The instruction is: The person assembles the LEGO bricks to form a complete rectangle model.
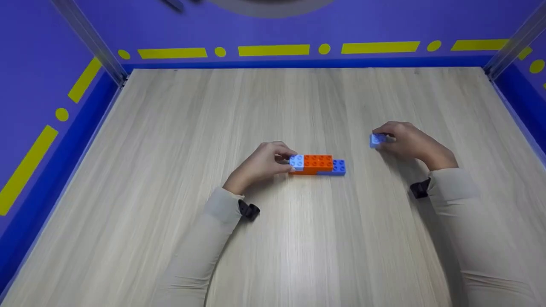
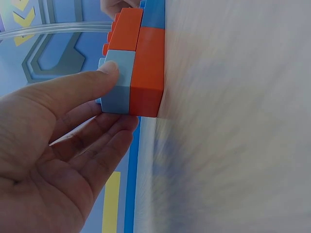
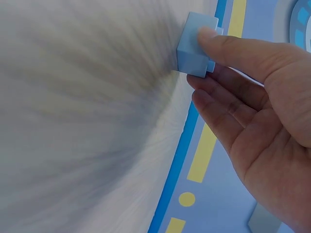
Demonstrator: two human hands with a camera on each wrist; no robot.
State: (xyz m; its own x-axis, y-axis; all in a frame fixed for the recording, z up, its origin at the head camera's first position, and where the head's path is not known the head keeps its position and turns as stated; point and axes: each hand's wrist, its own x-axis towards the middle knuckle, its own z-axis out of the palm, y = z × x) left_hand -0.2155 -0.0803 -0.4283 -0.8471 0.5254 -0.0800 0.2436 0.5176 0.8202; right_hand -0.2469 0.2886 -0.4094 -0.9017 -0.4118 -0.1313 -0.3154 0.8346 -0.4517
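Observation:
In the middle of the table lies a two-layer row of toy building bricks. Its lower layer has an orange brick (image 2: 148, 73) on the left and a darker blue brick (image 1: 339, 167) on the right. On top sit a light blue brick (image 1: 296, 163) at the left end and another orange brick (image 1: 318, 162) beside it. My left hand (image 1: 265, 163) pinches that light blue brick between thumb and fingers. Off to the right, my right hand (image 1: 410, 143) pinches a separate light blue brick (image 3: 194, 43), low at the table surface; whether it touches the wood I cannot tell.
The pale wooden table (image 1: 192, 119) is bounded by a purple back wall (image 1: 273, 32) with yellow marks, and by similar side walls. A metal post (image 1: 96, 42) stands at the back left corner. Each wrist wears a black band (image 1: 248, 209).

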